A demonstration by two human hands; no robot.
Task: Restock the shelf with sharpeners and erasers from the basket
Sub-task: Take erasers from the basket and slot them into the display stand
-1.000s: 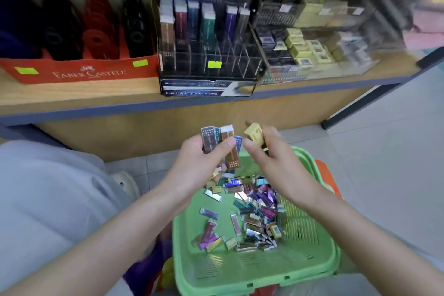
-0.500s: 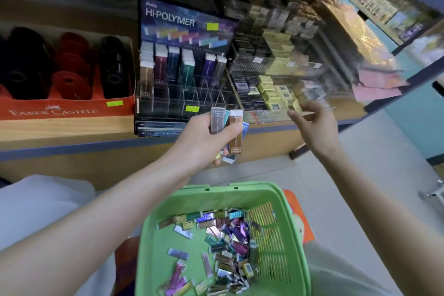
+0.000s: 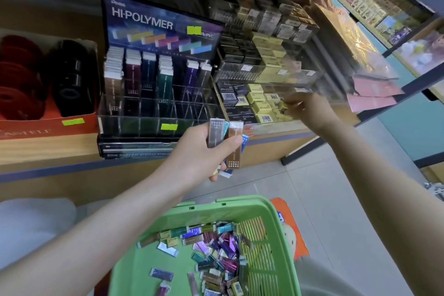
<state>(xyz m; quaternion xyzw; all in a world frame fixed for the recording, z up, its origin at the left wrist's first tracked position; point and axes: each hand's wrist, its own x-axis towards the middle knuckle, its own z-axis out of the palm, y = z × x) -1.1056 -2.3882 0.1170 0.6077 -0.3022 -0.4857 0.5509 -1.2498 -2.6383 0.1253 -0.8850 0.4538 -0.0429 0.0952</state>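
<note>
Left grip [image 3: 204, 149]: curled round slim erasers [image 3: 222, 138]. Right grip [image 3: 310, 108]: pinching yellow eraser [image 3: 284, 107] at clear tray [image 3: 271, 128]. Display [image 3: 156, 21]: "HI-POLYMER". Green basket [image 3: 240, 202] below.

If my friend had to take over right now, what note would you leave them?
Left hand: grips a bunch of slim erasers near the display rack.
Right hand: pinches a small yellow box at the clear tray of yellow boxes.
Done: rack and tray partly filled.
Left: place the yellow box, slot the slim erasers, then clear the many packs in the green basket.
</note>
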